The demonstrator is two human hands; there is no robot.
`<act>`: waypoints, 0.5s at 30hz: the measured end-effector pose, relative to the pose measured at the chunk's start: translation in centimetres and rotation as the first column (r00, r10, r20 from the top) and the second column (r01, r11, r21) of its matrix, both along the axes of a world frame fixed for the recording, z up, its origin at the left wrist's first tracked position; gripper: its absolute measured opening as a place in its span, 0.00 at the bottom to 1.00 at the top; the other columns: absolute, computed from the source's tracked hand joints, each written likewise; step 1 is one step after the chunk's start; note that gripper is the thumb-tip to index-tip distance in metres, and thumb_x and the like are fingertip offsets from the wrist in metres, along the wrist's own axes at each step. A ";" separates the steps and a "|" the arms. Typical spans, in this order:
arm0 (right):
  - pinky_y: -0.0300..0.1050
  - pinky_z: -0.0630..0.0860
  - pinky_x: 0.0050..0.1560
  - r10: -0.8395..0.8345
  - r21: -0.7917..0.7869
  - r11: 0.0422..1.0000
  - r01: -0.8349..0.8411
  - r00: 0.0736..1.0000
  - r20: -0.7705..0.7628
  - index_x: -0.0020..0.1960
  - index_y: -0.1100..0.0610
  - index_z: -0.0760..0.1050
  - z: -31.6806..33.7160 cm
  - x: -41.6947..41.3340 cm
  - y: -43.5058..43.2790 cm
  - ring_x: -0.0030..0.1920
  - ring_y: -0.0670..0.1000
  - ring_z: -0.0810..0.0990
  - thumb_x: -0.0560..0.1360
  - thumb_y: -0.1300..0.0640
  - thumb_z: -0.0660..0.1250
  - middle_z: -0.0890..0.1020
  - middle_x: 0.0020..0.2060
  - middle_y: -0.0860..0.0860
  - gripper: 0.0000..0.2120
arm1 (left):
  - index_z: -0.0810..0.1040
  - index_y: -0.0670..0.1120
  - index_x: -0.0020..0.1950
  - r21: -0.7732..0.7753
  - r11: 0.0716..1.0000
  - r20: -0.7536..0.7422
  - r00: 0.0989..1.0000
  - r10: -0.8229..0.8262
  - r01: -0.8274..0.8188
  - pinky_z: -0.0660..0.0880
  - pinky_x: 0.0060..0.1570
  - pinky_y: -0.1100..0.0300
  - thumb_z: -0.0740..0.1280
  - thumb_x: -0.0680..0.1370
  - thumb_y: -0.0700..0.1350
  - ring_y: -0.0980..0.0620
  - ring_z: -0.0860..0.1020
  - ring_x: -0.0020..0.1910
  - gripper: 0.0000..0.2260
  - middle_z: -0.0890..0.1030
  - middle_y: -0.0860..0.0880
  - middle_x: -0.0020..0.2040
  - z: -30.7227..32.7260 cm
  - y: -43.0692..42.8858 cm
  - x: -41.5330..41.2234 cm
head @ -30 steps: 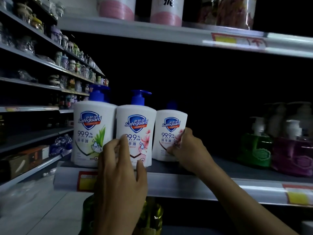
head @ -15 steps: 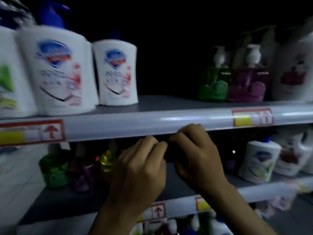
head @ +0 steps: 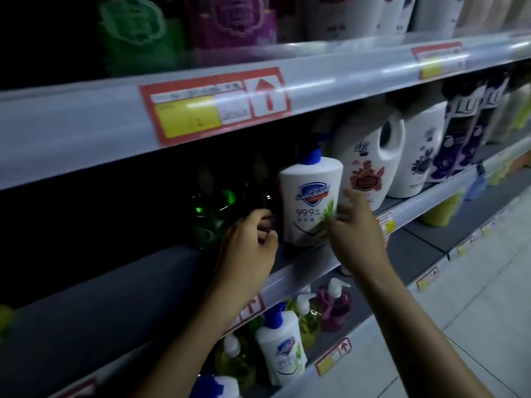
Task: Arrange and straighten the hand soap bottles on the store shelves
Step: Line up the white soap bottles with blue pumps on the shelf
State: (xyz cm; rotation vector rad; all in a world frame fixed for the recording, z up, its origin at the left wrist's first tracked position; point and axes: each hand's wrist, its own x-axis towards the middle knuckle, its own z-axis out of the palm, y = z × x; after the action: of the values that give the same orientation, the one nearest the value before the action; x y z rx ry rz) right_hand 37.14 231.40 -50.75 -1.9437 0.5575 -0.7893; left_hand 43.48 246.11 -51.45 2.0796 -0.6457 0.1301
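A white Safeguard pump bottle (head: 310, 196) with a blue pump stands upright at the front of the middle shelf (head: 301, 271). My right hand (head: 356, 234) is open, its spread fingers against the bottle's right side. To the bottle's left, my left hand (head: 247, 248) curls around a dark purple bottle (head: 271, 224), which is mostly lost in shadow. A green bottle (head: 209, 222) stands just left of that, deep in the dark. On the shelf below stand another white Safeguard bottle (head: 283, 349), a yellow-green pump bottle (head: 309, 320) and a purple one (head: 336, 305).
A white jug with a handle (head: 370, 168) stands right behind my right hand, with dark Lux packs (head: 459, 133) further right. The upper shelf rail (head: 86, 133) with its red price tag overhangs close above. Tiled floor (head: 474, 282) lies to the right.
My view and both hands dropped from the upper shelf to the one below. The hands have moved apart from the shelf edge onto the bottles there.
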 end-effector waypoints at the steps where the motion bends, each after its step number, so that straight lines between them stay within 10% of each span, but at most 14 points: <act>1: 0.48 0.78 0.53 0.058 0.049 0.997 -0.055 0.996 -0.062 0.57 0.51 0.74 -0.2 0.1 -0.4 0.51 0.49 0.80 0.70 0.65 0.63 0.82 0.49 0.47 0.17 | 0.77 0.47 0.59 0.003 1.000 -0.012 1.000 -0.008 0.008 0.76 0.47 0.60 0.65 0.76 0.41 0.54 0.79 0.47 0.12 0.81 0.51 0.50 -0.2 -1.1 0.4; 11: 0.51 0.78 0.56 0.273 -0.131 0.950 -0.283 0.958 -0.086 0.64 0.53 0.64 -0.8 -2.1 -1.7 0.56 0.46 0.79 0.72 0.64 0.71 0.79 0.56 0.44 0.25 | 0.77 0.49 0.54 -0.124 0.992 -0.010 0.999 -0.033 0.032 0.79 0.43 0.56 0.72 0.72 0.44 0.53 0.81 0.44 0.12 0.82 0.49 0.44 -0.1 -1.6 0.2; 15: 0.30 0.74 0.55 0.305 -0.202 0.929 -0.311 0.950 -0.062 0.69 0.51 0.64 -0.9 -3.1 -1.4 0.53 0.38 0.77 0.71 0.66 0.71 0.76 0.54 0.34 0.31 | 0.78 0.49 0.51 -0.220 0.970 0.022 0.995 -0.098 0.101 0.79 0.51 0.54 0.72 0.71 0.35 0.55 0.80 0.51 0.13 0.81 0.49 0.50 0.4 -0.7 -1.2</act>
State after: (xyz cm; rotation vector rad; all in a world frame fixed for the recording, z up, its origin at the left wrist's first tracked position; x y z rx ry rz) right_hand 34.02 230.02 -51.64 -2.1715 0.1800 -0.6385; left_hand 42.32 245.41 -51.04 1.8304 -0.7080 0.1494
